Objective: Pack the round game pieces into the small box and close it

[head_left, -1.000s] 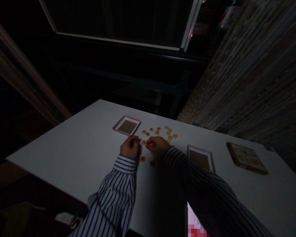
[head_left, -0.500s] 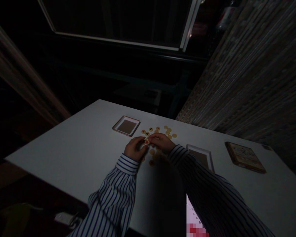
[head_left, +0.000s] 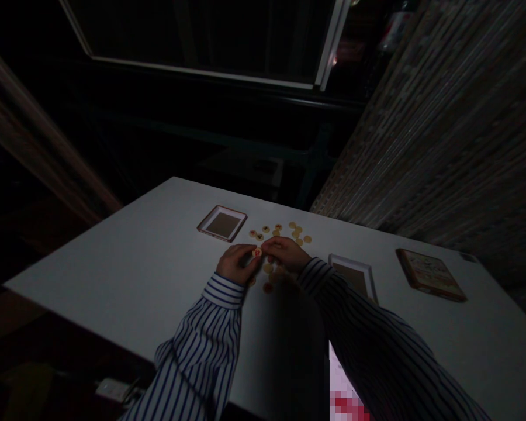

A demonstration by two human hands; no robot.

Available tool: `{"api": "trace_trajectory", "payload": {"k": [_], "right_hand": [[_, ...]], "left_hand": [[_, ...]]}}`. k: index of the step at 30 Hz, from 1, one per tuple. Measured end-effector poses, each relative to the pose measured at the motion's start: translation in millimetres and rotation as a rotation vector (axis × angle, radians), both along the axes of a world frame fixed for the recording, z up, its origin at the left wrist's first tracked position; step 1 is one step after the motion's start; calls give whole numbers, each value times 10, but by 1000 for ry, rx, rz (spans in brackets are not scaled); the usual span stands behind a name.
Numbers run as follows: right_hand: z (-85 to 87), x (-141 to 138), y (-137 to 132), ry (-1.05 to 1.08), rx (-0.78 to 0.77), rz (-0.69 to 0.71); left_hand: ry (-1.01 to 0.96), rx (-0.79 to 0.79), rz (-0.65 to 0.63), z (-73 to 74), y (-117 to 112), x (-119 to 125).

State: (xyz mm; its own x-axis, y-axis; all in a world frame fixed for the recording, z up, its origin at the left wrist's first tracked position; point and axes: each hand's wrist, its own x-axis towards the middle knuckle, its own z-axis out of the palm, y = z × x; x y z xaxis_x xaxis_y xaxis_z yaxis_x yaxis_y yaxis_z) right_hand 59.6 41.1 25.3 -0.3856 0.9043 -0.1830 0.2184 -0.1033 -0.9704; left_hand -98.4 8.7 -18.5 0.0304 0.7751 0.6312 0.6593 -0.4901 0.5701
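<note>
Near the middle of the white table, my left hand (head_left: 235, 263) pinches a round Chinese chess piece (head_left: 257, 252) with a red character between thumb and fingers. My right hand (head_left: 288, 252) is closed, its fingertips meeting the same piece at its right edge. Beyond the hands lie several loose pieces, some with characters showing, such as the red-marked piece (head_left: 278, 227), others plain side up, such as the pale piece (head_left: 307, 239). Below the hands are more pieces, among them a red-marked one (head_left: 267, 287); the right hand and its shadow partly cover this group.
An open shallow box tray (head_left: 201, 230) lies on the table (head_left: 127, 257) to the left. A second tray (head_left: 369, 270) is partly behind my right sleeve. Farther right sits a flat box with a printed top (head_left: 432, 273). String curtains (head_left: 438, 117) hang beyond the table's right side.
The held piece has turned so its red character faces me more fully, and it sits slightly lower left. The whole view has shifted a little; the pieces on the table stay put.
</note>
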Motion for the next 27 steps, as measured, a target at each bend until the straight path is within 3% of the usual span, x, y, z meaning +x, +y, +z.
{"api": "trace_trajectory", "payload": {"k": [5,10,18,27], "right_hand": [[-40,68,21,-28,31,-55],[-138,147,-5,-335,311,-38],[-81,161,-123,-790,553,152],[-167,102,-132,-1014,702,308]], "left_hand": [[110,-77,42,-50,38,-56],[271,-244,28,-97,55,-89],[445,-357,72,-111,41,-75],[544,-382,72,-126,46,-64]]}}
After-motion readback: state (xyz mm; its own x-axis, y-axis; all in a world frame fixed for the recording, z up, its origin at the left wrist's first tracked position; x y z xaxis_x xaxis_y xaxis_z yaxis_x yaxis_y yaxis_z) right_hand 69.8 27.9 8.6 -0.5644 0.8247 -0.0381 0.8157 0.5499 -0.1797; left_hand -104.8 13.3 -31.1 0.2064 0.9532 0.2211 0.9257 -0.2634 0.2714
